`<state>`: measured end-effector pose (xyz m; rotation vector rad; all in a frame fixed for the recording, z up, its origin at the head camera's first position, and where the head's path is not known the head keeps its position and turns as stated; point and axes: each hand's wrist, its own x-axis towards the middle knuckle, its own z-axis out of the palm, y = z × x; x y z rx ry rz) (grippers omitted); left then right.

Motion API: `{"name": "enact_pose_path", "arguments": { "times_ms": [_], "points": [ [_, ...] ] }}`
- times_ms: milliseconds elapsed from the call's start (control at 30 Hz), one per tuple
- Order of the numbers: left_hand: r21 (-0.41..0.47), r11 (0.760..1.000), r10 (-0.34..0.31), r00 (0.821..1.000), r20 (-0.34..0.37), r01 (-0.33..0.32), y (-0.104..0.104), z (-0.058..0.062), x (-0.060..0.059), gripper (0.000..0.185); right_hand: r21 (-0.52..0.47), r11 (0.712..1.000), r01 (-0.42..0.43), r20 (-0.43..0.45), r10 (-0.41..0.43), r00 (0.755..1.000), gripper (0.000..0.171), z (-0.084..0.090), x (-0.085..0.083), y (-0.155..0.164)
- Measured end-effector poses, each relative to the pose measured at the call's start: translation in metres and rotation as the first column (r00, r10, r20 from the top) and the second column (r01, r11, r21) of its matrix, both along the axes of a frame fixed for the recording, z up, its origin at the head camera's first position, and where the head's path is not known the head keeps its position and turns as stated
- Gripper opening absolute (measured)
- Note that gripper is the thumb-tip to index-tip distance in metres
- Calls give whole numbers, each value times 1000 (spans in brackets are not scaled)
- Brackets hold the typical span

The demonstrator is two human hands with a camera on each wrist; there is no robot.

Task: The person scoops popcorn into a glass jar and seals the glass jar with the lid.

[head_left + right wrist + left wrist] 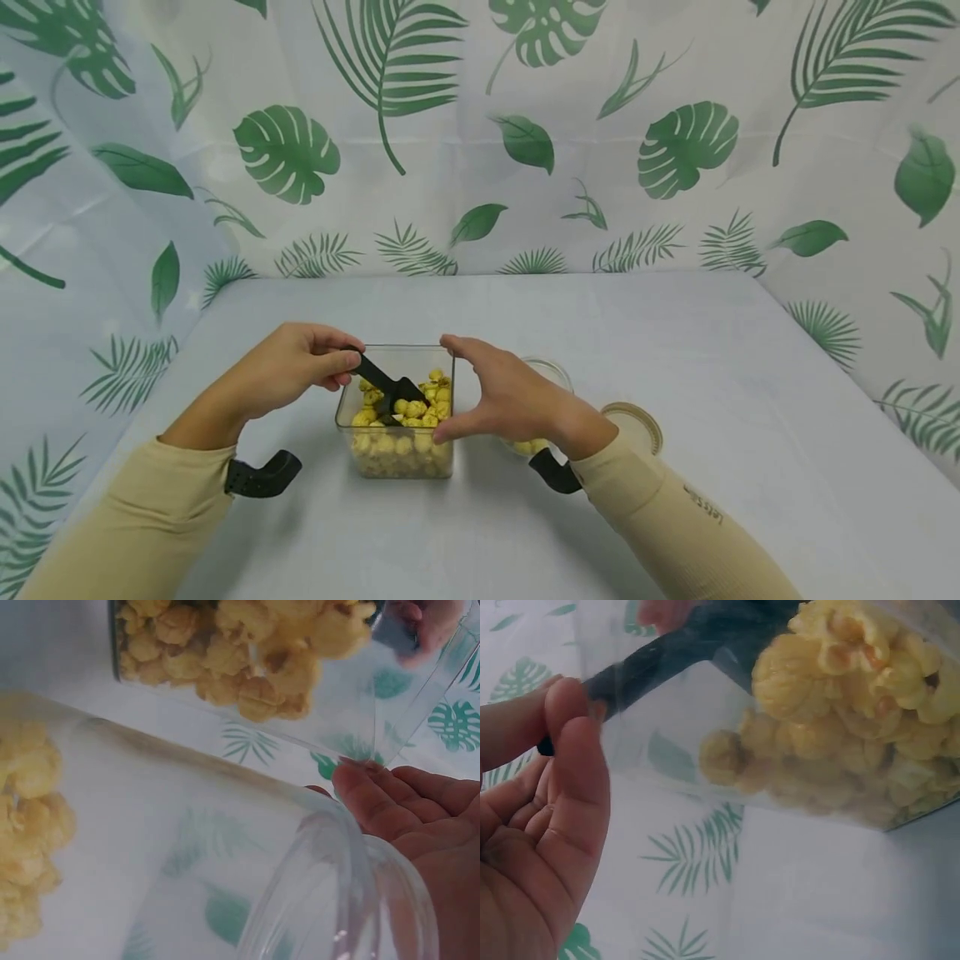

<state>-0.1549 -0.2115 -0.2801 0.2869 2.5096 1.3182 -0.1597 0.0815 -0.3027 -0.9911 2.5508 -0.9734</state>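
A clear square container (375,462) stands on the table, filled with yellow puffed pieces (431,392). My left hand (341,365) pinches the handle of a black scoop (390,387), whose head lies down among the pieces. My right hand (457,387) grips the container's right wall, fingers over the rim and thumb at the near corner. The left wrist view shows thumb and finger on the scoop handle (630,671) beside the container (705,742). In the right wrist view my fingertips (360,787) touch the container's edge (405,712).
A round glass jar (558,375) with a few yellow pieces sits right behind my right hand, large in the right wrist view as the jar (225,847). Its lid (637,425) lies flat to the right. Leaf-print sheets wall in the grey table (675,350).
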Motion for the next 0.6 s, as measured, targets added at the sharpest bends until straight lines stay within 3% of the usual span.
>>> {"name": "enact_pose_path", "arguments": {
  "times_ms": [100, 200, 400, 500, 600],
  "points": [
    [-15, 1000, 0, 1000, 12, 0, 0, -1, 0, 40, 2, 1000, -1, -1, 1, 1000, 109, 0, 0, -1],
    [-104, 994, -39, 999, -7, 38, 0, 5, 2, 39, -2, 1000, -2, 1, 2, 1000, 108, 1, 0, -1],
    [-276, 954, -139, 989, -53, 119, 5, 21, 6, 34, -6, 1000, -3, 1, 3, 1000, 109, 1, 0, 0],
    [-277, 952, -152, 986, -65, 129, 6, 21, 5, 32, -2, 1000, 1, 2, -1, 1000, 109, 2, 1, 0],
    [-209, 970, -135, 990, -50, 122, 2, 17, 3, 32, -6, 1000, 1, 7, -1, 1000, 109, 1, 1, 0]
  ]
}}
